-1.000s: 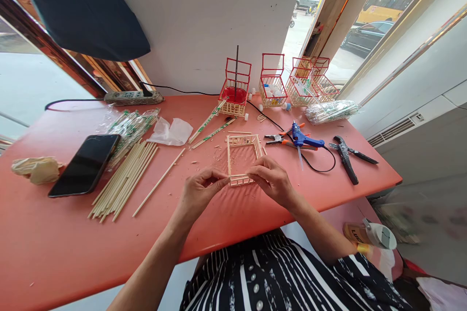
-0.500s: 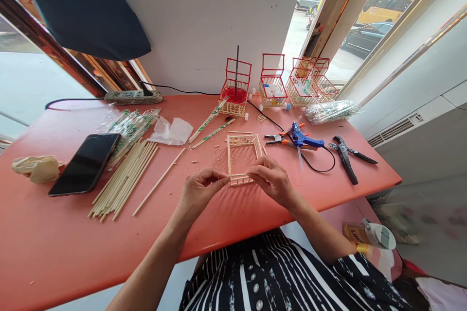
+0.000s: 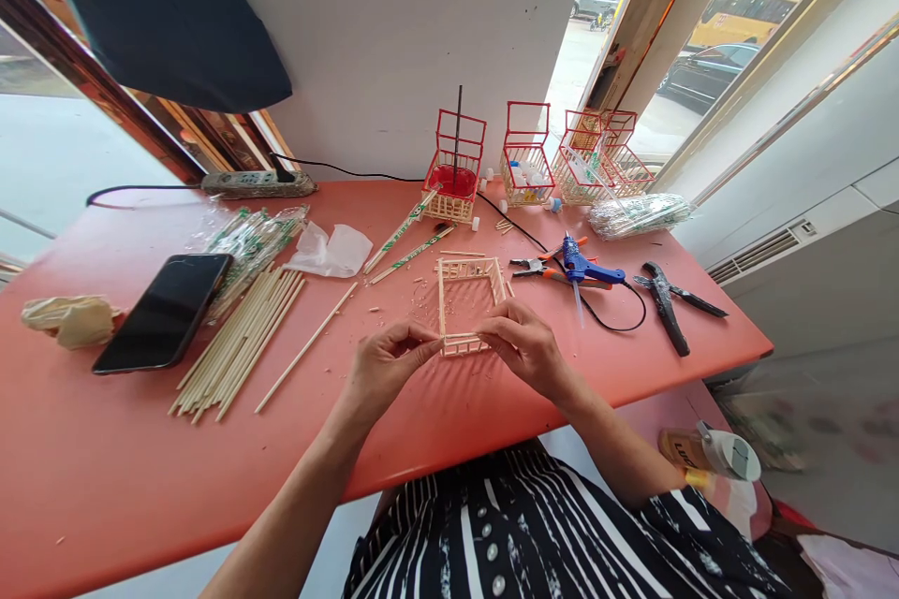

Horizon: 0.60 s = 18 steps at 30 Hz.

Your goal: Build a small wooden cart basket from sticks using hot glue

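Note:
A small rectangular frame of thin wooden sticks (image 3: 442,301), with short slats along its sides, stands on the red table in front of me. My left hand (image 3: 386,374) is closed in a pinch at its near left corner. Thumb and fingers of my right hand (image 3: 523,348) pinch the near edge close to the right corner. A stick lies along that edge between the two hands; whether it is glued on cannot be seen. My fingertips hide both near corners.
Loose sticks (image 3: 243,337), one single stick (image 3: 305,348) and a phone (image 3: 165,314) lie left. A blue glue gun (image 3: 590,270), pliers (image 3: 537,268) and black cutters (image 3: 666,304) lie right. Red-trimmed stick baskets (image 3: 528,173) stand behind, along with a power strip (image 3: 257,184).
Both hands keep the same pinch on the frame, with hardly any movement. The whole view has shifted very slightly.

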Each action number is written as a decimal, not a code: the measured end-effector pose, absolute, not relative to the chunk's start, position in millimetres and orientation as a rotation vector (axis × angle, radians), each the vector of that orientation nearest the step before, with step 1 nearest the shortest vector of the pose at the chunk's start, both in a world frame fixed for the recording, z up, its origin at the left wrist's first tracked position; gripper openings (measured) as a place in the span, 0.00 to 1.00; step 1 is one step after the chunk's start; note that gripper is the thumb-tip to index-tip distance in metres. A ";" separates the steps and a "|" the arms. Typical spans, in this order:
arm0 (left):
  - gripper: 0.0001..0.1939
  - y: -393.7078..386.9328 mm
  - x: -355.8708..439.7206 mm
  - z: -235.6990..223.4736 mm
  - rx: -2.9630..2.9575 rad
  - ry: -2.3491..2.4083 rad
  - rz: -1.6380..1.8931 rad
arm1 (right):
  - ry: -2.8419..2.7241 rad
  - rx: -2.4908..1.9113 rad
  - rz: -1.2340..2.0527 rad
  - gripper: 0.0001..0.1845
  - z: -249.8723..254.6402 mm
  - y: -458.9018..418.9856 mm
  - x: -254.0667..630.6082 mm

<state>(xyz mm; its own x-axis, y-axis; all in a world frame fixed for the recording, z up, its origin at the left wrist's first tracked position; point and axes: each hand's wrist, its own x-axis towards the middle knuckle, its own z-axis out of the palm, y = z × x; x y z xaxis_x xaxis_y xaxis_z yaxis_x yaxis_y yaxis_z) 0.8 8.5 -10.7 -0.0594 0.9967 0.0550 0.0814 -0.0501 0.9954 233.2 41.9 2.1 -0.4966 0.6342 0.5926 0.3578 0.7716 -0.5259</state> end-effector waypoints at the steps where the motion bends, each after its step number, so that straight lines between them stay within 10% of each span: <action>1: 0.08 8.6 0.8 -10.6 1.281 1.286 1.256 | -2.137 -0.732 0.428 0.08 2.4 41.9 233.1; 18: 0.08 8.7 0.5 -10.0 1.290 1.267 1.279 | -2.134 -0.724 0.378 0.06 3.0 42.1 232.5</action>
<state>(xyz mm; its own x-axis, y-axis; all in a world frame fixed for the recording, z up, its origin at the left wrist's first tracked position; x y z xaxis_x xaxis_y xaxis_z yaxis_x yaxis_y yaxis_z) 0.5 8.7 -10.0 -0.0571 0.9951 0.0808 0.0717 -0.0767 0.9945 232.5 42.1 3.0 -0.4892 0.6147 0.6188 0.3647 0.7886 -0.4950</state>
